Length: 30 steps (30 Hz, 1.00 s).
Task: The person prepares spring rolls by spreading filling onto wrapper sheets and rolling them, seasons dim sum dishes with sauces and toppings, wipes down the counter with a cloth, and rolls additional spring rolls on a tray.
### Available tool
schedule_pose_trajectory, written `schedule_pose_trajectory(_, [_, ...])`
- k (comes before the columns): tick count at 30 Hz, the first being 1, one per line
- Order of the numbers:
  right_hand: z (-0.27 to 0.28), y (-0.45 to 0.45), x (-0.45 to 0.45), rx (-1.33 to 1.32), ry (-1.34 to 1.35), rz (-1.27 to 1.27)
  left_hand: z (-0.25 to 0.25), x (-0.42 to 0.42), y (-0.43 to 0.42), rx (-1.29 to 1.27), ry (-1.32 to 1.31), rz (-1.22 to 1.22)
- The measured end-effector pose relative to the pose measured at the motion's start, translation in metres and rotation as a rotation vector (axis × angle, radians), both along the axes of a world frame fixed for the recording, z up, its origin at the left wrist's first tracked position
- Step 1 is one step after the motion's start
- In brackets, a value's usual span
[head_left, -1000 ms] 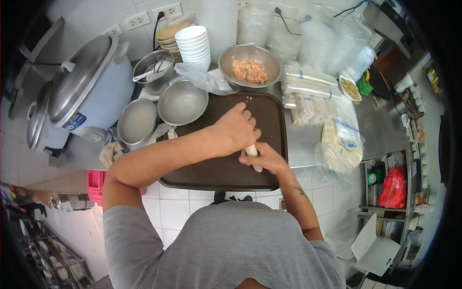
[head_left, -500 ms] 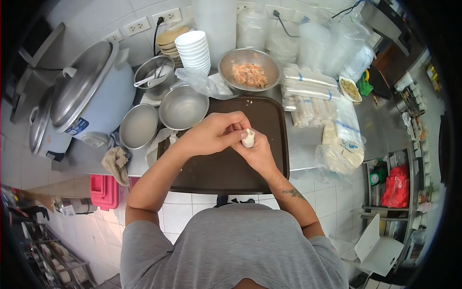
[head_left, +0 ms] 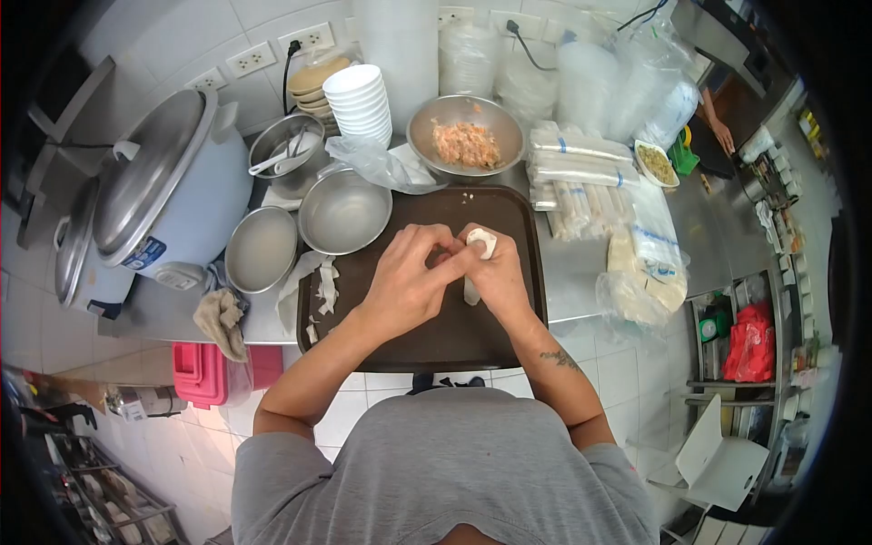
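My right hand [head_left: 495, 277] is closed around a small dumpling [head_left: 482, 242] in a white wrapper, above the brown tray [head_left: 427, 350]. Part of the white wrapper pokes out between thumb and index finger; another white bit shows below the hand. Meeting it from the left, my left hand [head_left: 404, 277] has bent fingers, its thumb and fingertips pinching at the dumpling's side. The fingers hide most of the dumpling. Torn white wrapper strips [head_left: 327, 286] lie at the tray's left edge. Beyond the tray stands a metal bowl [head_left: 420, 150] of orange-pink filling [head_left: 466, 143].
Metal bowls [head_left: 262, 250] and a large rice cooker [head_left: 168, 182] stand left. White cups [head_left: 356, 100] are stacked behind. Plastic-wrapped rolls [head_left: 581, 168], a bag of pale wrappers [head_left: 640, 272] and a small green-filled dish [head_left: 656, 165] sit right. Another person's hand [head_left: 722, 136] shows far right.
My left hand has lowered slightly and turned, and the dumpling has shifted in my right hand, its top now showing. Another person's hand has appeared at the far right.
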State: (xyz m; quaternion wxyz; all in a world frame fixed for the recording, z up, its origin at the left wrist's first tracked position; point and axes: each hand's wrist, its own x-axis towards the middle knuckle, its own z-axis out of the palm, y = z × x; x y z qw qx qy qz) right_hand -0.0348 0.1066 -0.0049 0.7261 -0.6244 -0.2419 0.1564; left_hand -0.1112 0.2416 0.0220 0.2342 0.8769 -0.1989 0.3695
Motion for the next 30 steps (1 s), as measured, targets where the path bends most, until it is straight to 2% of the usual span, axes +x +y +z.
schedule_pose_trajectory(5, [-0.008,0.001,0.003,-0.018,-0.024,0.044,0.001,0.003,0.002,-0.074,0.118,0.008])
schedule_pose_trajectory(8, [-0.007,0.007,0.000,-0.042,-0.038,0.039,0.015,0.002,0.002,0.020,0.245,0.048])
schedule_pose_trajectory(11, [0.004,0.012,-0.008,-0.071,-0.019,0.032,0.025,0.010,0.024,-0.356,0.494,-0.275])
schedule_pose_trajectory(12, [0.012,0.010,-0.008,-0.113,-0.005,0.047,0.030,0.015,0.032,-0.372,0.394,-0.263])
schedule_pose_trajectory(13, [0.020,0.009,-0.007,-0.154,0.008,0.060,0.027,0.018,0.043,-0.491,0.452,-0.110])
schedule_pose_trajectory(15, [0.025,0.011,-0.007,-0.154,0.009,0.055,-0.007,0.036,0.089,-0.166,0.441,0.180])
schedule_pose_trajectory(17, [0.015,0.015,-0.003,-0.148,-0.029,0.067,-0.049,0.040,0.126,0.238,0.629,0.454])
schedule_pose_trajectory(19, [0.011,0.020,-0.003,-0.125,-0.063,0.045,-0.066,0.031,0.137,0.497,0.783,0.514])
schedule_pose_trajectory(22, [0.013,0.026,-0.003,-0.158,-0.026,0.036,-0.085,0.034,0.157,0.442,0.988,0.452])
schedule_pose_trajectory(25, [0.017,0.028,-0.002,-0.205,-0.003,0.043,-0.097,0.030,0.176,-0.112,0.781,0.509])
schedule_pose_trajectory(26, [0.018,0.029,-0.001,-0.216,-0.008,0.044,-0.099,0.031,0.181,-0.436,0.829,0.448])
schedule_pose_trajectory(28, [0.016,0.031,0.001,-0.189,0.025,0.066,-0.072,0.029,0.177,-1.080,0.879,0.291])
schedule_pose_trajectory(30, [0.014,0.034,0.003,-0.193,0.036,0.063,-0.034,0.022,0.142,-1.121,0.750,0.090])
